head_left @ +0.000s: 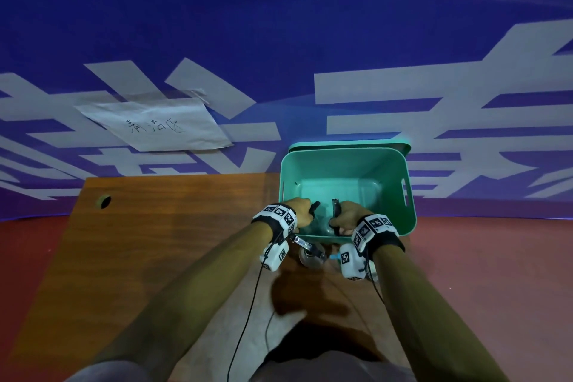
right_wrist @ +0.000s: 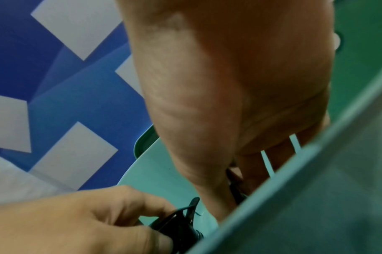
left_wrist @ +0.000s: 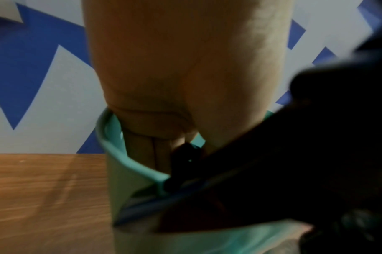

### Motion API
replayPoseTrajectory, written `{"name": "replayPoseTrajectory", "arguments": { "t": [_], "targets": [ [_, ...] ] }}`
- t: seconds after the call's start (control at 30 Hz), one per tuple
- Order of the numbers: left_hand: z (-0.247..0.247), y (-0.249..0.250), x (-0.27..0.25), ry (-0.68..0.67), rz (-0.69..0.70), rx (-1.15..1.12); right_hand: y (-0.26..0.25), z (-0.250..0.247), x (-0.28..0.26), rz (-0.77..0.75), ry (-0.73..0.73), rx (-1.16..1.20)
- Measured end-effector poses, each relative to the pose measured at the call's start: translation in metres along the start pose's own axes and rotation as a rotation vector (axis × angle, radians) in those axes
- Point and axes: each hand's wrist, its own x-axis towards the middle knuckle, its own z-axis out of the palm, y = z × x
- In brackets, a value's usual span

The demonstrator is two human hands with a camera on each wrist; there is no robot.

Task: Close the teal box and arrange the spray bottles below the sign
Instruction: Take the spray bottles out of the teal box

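The teal box [head_left: 400,164] stands open at the right end of the wooden desk [head_left: 155,242], with its lid [head_left: 350,146] propped behind it against the wall. Both hands reach into the box. My left hand [head_left: 302,211] grips the black spray head of one spray bottle [head_left: 314,206]. My right hand [head_left: 347,215] grips the black head of a second spray bottle [head_left: 335,208]. Both bottle bodies are hidden below the hands. In the right wrist view my left hand [right_wrist: 77,220] curls round its black trigger head [right_wrist: 181,221] inside the box rim [right_wrist: 294,180]. The paper sign [head_left: 155,124] hangs on the wall at left.
The blue-and-white banner wall [head_left: 310,40] rises right behind the desk. A round cable hole [head_left: 104,201] sits near the desk's far left corner. Bare desk surface stretches below the sign, left of the box. Red floor [head_left: 496,257] lies to the right.
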Motion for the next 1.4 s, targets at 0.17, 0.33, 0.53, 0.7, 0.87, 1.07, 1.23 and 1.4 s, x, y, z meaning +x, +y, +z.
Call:
{"name": "replayPoseTrajectory", "arguments": {
  "t": [0.17,0.33,0.53,0.7,0.87,1.07,1.23,1.4],
  "targets": [
    [0.001,0.000,-0.001,0.081,-0.004,0.005,-0.002,-0.001,0.001,-0.016,0.094,-0.049],
    [0.003,0.005,-0.002,0.017,-0.019,0.060,-0.002,-0.002,0.001,-0.022,0.055,-0.071],
    [0.002,0.013,0.000,0.139,-0.029,0.161,0.001,0.000,0.002,-0.020,0.038,0.054],
    [0.001,0.015,-0.001,0.159,0.059,0.315,0.003,0.004,0.004,-0.011,0.070,0.102],
    [0.001,0.014,-0.001,0.149,0.080,0.315,0.004,0.006,0.003,-0.002,0.066,0.100],
    [0.000,0.017,-0.005,0.153,0.060,0.306,0.004,0.006,0.004,0.009,0.101,0.123],
    [0.000,0.016,-0.006,0.165,0.044,0.296,0.006,0.006,0.005,0.006,0.101,0.111],
    [0.001,0.014,-0.005,0.188,0.035,0.330,0.008,0.003,0.005,0.004,0.107,0.097]
  ]
}}
